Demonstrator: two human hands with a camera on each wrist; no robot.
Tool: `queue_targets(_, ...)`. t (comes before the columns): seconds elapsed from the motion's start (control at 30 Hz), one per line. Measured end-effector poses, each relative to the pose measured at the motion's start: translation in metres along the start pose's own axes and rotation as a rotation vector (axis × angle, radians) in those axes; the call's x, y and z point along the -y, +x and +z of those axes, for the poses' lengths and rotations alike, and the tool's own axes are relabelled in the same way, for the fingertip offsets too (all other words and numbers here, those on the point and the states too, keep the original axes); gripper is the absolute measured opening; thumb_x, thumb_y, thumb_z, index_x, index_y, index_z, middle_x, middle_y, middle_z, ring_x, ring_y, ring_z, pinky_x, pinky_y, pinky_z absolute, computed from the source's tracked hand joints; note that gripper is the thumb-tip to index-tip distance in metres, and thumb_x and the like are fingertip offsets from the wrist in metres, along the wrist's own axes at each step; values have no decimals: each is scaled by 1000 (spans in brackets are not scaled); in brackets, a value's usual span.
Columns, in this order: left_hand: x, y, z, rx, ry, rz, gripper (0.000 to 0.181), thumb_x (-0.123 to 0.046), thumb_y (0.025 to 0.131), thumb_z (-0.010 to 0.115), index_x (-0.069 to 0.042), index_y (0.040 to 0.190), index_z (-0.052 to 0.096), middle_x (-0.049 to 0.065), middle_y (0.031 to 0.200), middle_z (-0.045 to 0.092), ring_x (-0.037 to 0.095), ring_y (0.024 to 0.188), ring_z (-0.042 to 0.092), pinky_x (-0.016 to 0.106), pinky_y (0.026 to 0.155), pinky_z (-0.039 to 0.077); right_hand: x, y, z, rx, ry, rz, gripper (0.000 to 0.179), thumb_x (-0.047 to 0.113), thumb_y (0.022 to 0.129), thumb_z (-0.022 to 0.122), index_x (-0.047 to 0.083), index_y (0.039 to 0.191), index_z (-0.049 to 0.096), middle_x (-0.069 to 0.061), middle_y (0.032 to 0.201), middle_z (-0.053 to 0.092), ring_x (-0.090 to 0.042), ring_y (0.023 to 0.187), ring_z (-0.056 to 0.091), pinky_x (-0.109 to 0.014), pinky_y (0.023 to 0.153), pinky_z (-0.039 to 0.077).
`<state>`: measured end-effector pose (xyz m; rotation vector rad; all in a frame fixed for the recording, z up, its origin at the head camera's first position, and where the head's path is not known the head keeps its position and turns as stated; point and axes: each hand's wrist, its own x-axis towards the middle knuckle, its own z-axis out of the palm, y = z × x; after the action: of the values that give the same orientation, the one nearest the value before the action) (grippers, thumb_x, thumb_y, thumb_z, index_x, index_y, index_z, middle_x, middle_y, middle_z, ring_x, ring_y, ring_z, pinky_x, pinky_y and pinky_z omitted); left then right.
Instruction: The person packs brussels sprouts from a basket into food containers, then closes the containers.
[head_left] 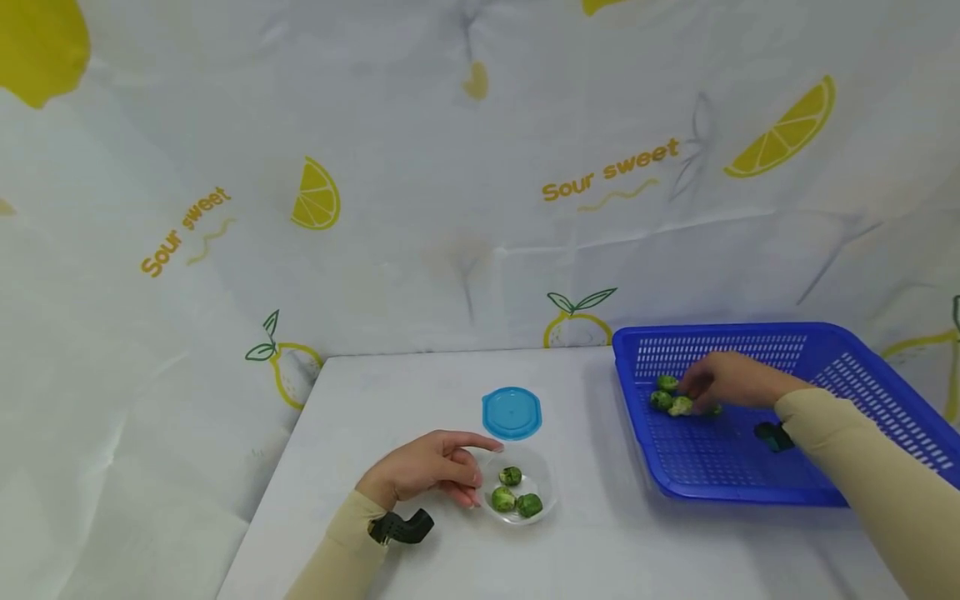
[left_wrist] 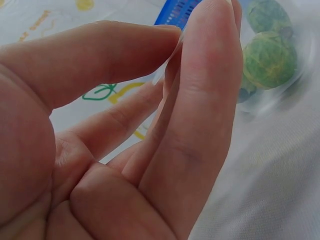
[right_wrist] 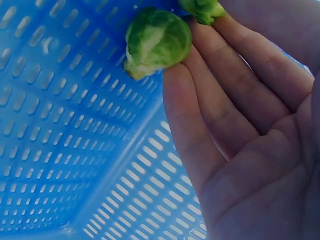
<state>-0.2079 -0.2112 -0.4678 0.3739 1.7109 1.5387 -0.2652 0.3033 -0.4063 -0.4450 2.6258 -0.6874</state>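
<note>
My left hand (head_left: 431,468) pinches the near-left rim of a clear round bowl (head_left: 550,492), its index finger stretched along the top edge. Inside the bowl sit three green Brussels sprouts (head_left: 503,500). Two of these sprouts (left_wrist: 270,60) show beyond the fingers in the left wrist view. Over in the blue basket (head_left: 742,493), my right hand (head_left: 723,382) reaches down among several loose sprouts (head_left: 662,401). Its fingers look fairly straight in the right wrist view, with one sprout (right_wrist: 157,42) right at the fingertips and another (right_wrist: 202,10) partly cut off at the top.
A light-blue lid (head_left: 512,413) lies flat on the white table (head_left: 390,392) just behind the bowl. The basket, with slotted walls, stands at the right end of the table. A white cloth (head_left: 420,208) printed with lemons hangs behind.
</note>
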Motion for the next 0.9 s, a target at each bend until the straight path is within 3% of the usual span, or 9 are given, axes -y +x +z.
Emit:
queue_targets(0.5,0,1,2,2,8,-9,50,-7,99,73,-18,147,66,7,95,76,20,82,80,33,78,70,-4,-1,6,-13,-17,1,31,10,89,85,-3,116,79,-11,106,80,-23,96,74,-42,81,67)
queue_targets(0.9,-1,0,1,-9,18,5,50,-7,99,74,-17,147,66,10,96,77,21,83,81,36,79,70,3,-19,-11,-42,-52,17,25,13,93,81,3,115,80,-7,109,80,-20,97,74,-46,83,67)
